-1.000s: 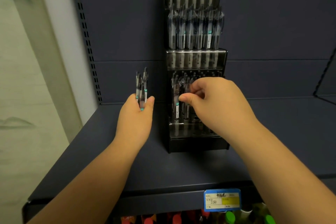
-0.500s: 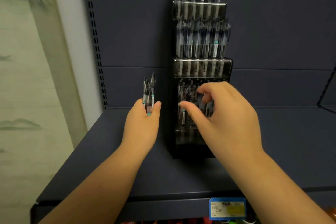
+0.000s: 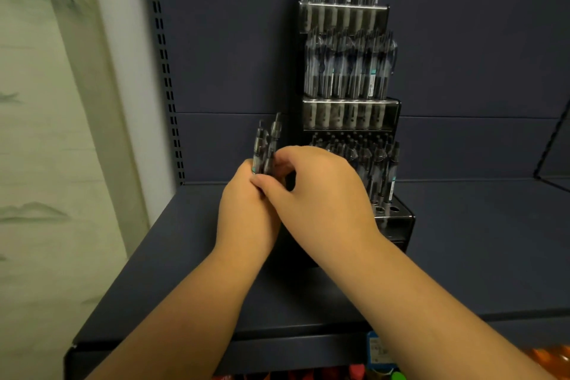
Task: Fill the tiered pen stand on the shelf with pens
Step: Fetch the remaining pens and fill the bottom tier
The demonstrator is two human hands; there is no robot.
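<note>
Stand (image 3: 351, 114) on dark shelf (image 3: 462, 241), against back panel. Left hand (image 3: 246, 216) grips pens (image 3: 265, 145) beside stand; right hand (image 3: 320, 191) pinches one.

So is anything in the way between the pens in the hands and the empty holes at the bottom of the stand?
Nothing visible blocks it. The left hand holds the bunch of pens just left of the pen stand; the right hand reaches onto the bunch. The open holes at the front right are uncovered.
</note>
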